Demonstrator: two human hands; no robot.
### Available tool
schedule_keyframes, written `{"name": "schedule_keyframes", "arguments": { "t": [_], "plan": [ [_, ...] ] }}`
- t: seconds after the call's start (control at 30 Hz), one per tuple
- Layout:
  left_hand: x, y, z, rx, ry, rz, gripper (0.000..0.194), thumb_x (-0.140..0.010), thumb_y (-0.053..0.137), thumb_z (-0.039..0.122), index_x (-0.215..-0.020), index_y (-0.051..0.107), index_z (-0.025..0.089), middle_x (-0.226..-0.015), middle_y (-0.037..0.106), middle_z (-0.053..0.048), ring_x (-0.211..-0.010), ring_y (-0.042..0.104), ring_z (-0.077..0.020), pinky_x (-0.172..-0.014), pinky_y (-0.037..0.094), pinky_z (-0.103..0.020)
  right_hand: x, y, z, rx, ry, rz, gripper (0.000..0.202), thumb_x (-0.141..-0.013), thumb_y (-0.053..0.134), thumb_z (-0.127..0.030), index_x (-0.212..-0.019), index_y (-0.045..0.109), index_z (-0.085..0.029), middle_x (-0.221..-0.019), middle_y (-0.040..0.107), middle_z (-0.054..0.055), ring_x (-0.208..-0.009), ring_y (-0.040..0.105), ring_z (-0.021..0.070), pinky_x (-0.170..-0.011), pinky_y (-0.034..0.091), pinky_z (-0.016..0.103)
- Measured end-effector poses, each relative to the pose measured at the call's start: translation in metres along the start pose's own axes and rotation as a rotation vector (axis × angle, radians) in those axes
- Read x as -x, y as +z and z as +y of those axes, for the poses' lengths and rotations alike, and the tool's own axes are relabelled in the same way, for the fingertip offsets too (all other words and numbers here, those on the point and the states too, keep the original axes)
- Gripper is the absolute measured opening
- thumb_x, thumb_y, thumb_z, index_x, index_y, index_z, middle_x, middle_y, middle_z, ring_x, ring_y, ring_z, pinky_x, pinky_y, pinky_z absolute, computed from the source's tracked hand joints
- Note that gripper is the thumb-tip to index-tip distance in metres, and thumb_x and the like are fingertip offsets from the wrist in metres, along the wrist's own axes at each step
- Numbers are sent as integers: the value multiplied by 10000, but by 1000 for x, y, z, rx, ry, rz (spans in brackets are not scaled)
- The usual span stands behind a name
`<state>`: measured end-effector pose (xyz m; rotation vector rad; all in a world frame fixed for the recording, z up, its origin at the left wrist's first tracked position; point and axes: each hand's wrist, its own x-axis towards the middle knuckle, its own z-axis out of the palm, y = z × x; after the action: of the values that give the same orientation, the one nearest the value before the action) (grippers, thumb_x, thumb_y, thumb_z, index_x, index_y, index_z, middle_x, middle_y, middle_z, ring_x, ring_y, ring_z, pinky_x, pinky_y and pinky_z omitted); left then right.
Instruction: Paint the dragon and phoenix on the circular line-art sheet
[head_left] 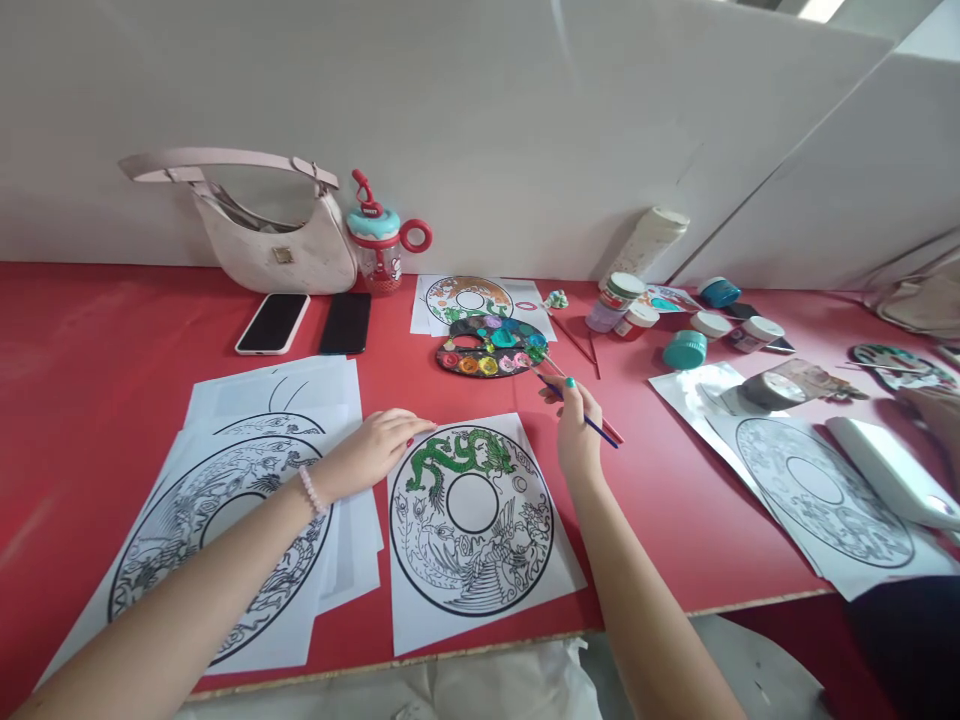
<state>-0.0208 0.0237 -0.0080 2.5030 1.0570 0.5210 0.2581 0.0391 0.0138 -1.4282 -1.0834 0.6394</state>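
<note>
My right hand (579, 425) is closed around a blue-handled paintbrush (600, 432). Its tip is at the near right edge of a black paint palette (454, 355), which holds dabs of several colours. A red-handled brush runs beside it; whether my fingers hold that one too, I cannot tell. My left hand (375, 450) lies flat with fingers stretched out, fingertips at the upper left edge of a printed sheet (420, 630). On this sheet is a ring-shaped line drawing with a green-painted dragon; the rest is mostly uncoloured.
Printed sheets (300, 640) lie under my left forearm. Behind are two phones (274, 323), a handbag (277, 250) and a cup (379, 255). Paint jars (684, 350) stand at right, near another sheet (795, 535) and a white case (889, 470). Another person's hand (934, 415) shows far right.
</note>
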Motion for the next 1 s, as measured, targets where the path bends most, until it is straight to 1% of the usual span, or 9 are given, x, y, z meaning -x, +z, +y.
{"name": "schedule_keyframes", "arguments": {
  "t": [0.03, 0.1, 0.2, 0.27, 0.37, 0.43, 0.67, 0.83, 1.0],
  "plan": [
    [0, 0, 0, -2, -2, 0, 429, -894, 390, 65, -1263, 474, 267, -1168, 574, -31, -1100, 517, -178, -972, 460, -410, -2, 0, 3, -3, 7, 22, 341, -820, 383, -404, -871, 619, -163, -751, 619, 49, -687, 524, 158, -642, 383, 297],
    [0, 0, 0, -4, -6, -5, 423, -899, 388, 69, -1264, 474, 266, -1172, 575, -30, -1109, 514, -176, -980, 455, -409, -6, -1, 9, -2, -6, 81, 260, -811, 425, -374, -902, 566, -176, -724, 596, 23, -676, 522, 152, -656, 389, 298],
    [0, 0, 1, 0, -18, -15, 433, -894, 393, 61, -1266, 471, 269, -1172, 578, -26, -1116, 513, -178, -981, 454, -411, -9, 0, 17, 35, -46, 154, 171, -783, 524, -356, -828, 496, -193, -664, 547, -18, -649, 519, 145, -664, 392, 295],
    [0, 0, 1, 0, -25, -17, 445, -890, 390, 57, -1271, 465, 274, -1177, 576, -25, -1114, 515, -179, -975, 458, -413, -10, 0, 20, 75, -73, 137, 181, -776, 548, -364, -797, 504, -190, -704, 570, -2, -688, 533, 153, -697, 395, 304],
    [1, 0, 1, 0, -23, -8, 438, -895, 389, 71, -1277, 459, 275, -1191, 570, -27, -1118, 514, -182, -974, 460, -414, -10, 2, 22, 80, -101, 84, 195, -808, 498, -370, -815, 539, -180, -805, 622, 37, -791, 558, 176, -779, 397, 329],
    [1, -1, 2, 8, -19, -12, 423, -895, 391, 79, -1270, 461, 263, -1200, 569, -27, -1132, 508, -180, -987, 456, -410, -10, 3, 23, 60, -105, 71, 205, -820, 463, -366, -836, 544, -178, -839, 632, 46, -833, 565, 184, -814, 395, 341],
    [0, -7, 8, 16, -21, -23, 389, -897, 365, 81, -1240, 468, 232, -1193, 583, -31, -1124, 519, -175, -998, 451, -416, -10, 3, 28, 58, -128, 101, 204, -819, 460, -358, -878, 543, -181, -842, 615, 34, -842, 561, 183, -838, 401, 353],
    [1, -6, 7, 18, -21, -23, 396, -895, 374, 86, -1247, 465, 245, -1195, 582, -27, -1132, 516, -179, -997, 451, -420, -10, 1, 31, 17, -167, 108, 194, -841, 419, -327, -911, 533, -186, -887, 611, 46, -872, 565, 185, -837, 411, 354],
    [1, -5, 6, 15, -26, -28, 405, -897, 372, 79, -1257, 462, 244, -1208, 576, -24, -1143, 508, -176, -1005, 444, -423, -10, 1, 31, 53, -174, 123, 185, -825, 409, -302, -910, 529, -190, -882, 618, 50, -870, 568, 194, -839, 408, 367]
  ]
}}
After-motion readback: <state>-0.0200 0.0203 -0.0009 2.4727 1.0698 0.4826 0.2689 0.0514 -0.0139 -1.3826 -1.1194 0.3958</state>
